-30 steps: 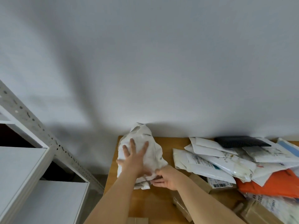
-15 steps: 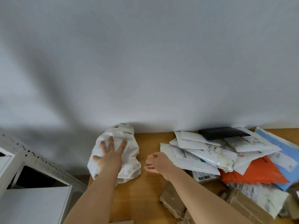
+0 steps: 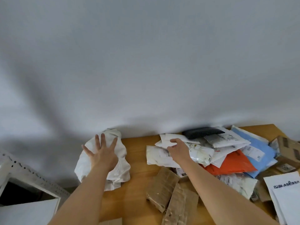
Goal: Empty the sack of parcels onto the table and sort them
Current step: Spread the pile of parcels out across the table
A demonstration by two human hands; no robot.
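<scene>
The crumpled white sack lies bunched at the far left corner of the wooden table. My left hand presses flat on it with fingers spread. A heap of parcels covers the right side: white mailers, a black pouch, an orange bag, a blue bag and brown paper packages. My right hand rests on the white mailers at the heap's left end; its fingers curve over their edge.
A white metal shelf stands left of the table, lower than it. The grey wall backs the table. Cardboard boxes and a white printed envelope lie at the far right.
My right hand left the sack and moved right onto the white mailers. My left hand stayed spread on the sack. The view swung right, showing more of the heap.
</scene>
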